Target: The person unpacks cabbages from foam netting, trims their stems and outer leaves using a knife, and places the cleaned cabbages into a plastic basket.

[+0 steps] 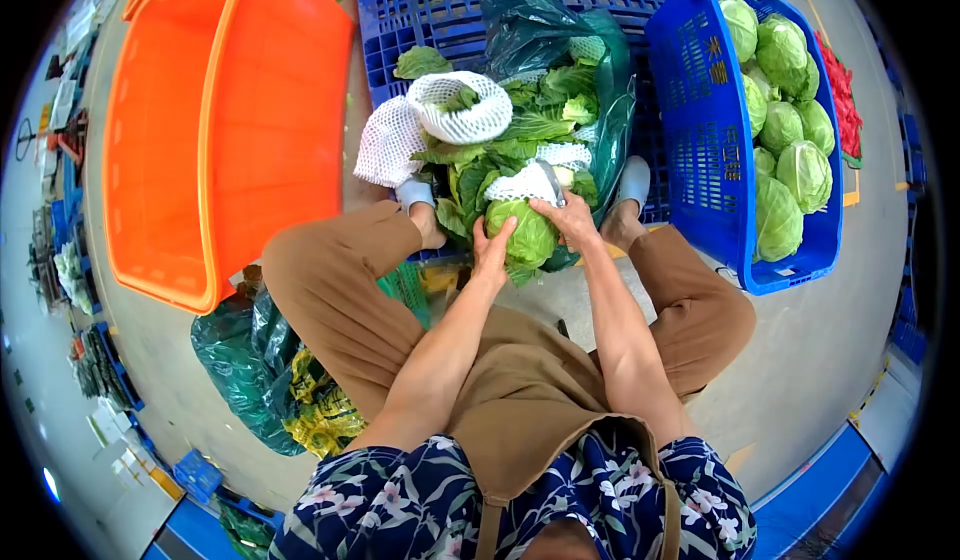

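Between my knees, my left hand (492, 249) is closed round the near left side of a green cabbage (522, 232). My right hand (567, 218) is at the cabbage's upper right, its fingers wrapped round a knife (550, 178) whose grey blade points away from me; the handle is mostly hidden. A white foam net (512, 186) lies against the cabbage's far side. Beyond it is a heap of loose leaves (540, 123) with more foam netting, including a rolled white foam net (460, 107). A dark green plastic bag (530, 25) lies behind and right of the heap.
A blue crate (705, 150) holding several cabbages (803, 175) stands at the right. An orange bin (270, 110) stands at the left. The heap rests on a blue pallet (420, 5). Green plastic bags (240, 360) and yellow bags (322, 410) lie by my left leg.
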{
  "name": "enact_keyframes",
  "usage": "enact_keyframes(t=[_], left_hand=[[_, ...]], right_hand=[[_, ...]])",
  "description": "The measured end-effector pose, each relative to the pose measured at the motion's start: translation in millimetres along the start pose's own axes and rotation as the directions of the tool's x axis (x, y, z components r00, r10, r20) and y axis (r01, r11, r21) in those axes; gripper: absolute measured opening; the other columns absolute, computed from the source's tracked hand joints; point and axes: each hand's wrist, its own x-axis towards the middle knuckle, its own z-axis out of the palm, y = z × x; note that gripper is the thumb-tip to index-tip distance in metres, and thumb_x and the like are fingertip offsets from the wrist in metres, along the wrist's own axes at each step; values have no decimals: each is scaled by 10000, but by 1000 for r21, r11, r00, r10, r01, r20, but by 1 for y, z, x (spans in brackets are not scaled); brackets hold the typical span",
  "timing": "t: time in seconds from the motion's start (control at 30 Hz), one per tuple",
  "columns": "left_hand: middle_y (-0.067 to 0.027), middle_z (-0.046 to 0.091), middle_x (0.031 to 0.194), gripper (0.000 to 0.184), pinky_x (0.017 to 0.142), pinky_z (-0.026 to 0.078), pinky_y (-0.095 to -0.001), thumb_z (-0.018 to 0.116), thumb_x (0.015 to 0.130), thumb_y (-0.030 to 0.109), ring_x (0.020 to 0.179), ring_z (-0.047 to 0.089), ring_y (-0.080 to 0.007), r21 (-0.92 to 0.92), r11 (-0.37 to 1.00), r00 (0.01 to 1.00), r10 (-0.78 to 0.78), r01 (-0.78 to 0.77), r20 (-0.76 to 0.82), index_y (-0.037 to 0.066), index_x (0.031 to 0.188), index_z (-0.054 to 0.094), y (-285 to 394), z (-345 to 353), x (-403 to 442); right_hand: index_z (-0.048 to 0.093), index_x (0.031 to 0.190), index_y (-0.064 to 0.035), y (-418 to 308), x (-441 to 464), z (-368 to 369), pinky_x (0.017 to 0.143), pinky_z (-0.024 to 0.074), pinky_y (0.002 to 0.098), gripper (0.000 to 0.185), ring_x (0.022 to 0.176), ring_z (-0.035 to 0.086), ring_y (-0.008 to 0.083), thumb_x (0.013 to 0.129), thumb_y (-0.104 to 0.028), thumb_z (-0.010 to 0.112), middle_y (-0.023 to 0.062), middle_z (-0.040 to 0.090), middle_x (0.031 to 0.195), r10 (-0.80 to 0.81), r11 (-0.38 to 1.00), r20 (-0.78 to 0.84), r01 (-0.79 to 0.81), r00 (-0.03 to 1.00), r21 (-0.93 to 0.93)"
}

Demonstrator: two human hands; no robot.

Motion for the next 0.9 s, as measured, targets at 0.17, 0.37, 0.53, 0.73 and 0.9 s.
enact_keyframes(t=[0.17, 0.37, 0.53, 0.73, 0.9], left_hand=[[-122, 397, 1319, 911, 960, 417, -350, 799, 700, 214, 1182, 446, -244, 282, 837, 875, 399, -470, 273, 84, 1409, 243, 46, 19, 6], [-95, 290, 1350, 1008, 1044, 332, -384, 841, 590, 243, 1270, 331, -263, 585, 452, 739, 419, -673, 527, 81, 1399, 262, 68, 1, 71], [-110, 247, 1389, 1063, 1079, 289, -400, 846, 555, 249, 1305, 287, -285, 571, 434, 716, 395, -697, 575, 107, 1420, 244, 61, -24, 68], [-163, 175, 1425, 1113, 1067, 309, -422, 851, 561, 332, 1319, 251, -339, 723, 506, 881, 314, -471, 354, 124, 1439, 200, 58, -11, 56], [-217, 169, 1408, 1141, 1031, 328, -472, 838, 553, 480, 1291, 276, -393, 909, 401, 907, 416, -114, -70, 106, 1429, 209, 57, 59, 36]], right_hand=[[536, 1169, 4, -29, -6, -2, 433, 476, 306, 752, 622, 619, 190, 625, -443, 800, 133, 650, 890, -215, 969, -128, 228, 968, 95], [536, 1215, -29, -31, 60, 24, 627, 510, 395, 674, 753, 637, 267, 669, -368, 738, 159, 655, 904, -106, 987, -210, 128, 972, 93], [618, 1069, -29, -23, 99, 30, 790, 477, 483, 436, 889, 611, 411, 739, -301, 699, 235, 648, 940, -294, 945, -460, 182, 838, -271], [611, 1042, -37, -16, 131, 17, 799, 486, 496, 416, 929, 606, 408, 710, -260, 722, 231, 641, 971, -162, 965, -535, 19, 829, -263], [625, 1016, -49, -15, 137, 25, 806, 495, 477, 394, 933, 613, 393, 666, -187, 742, 207, 647, 984, -169, 947, -527, -10, 833, -320]])
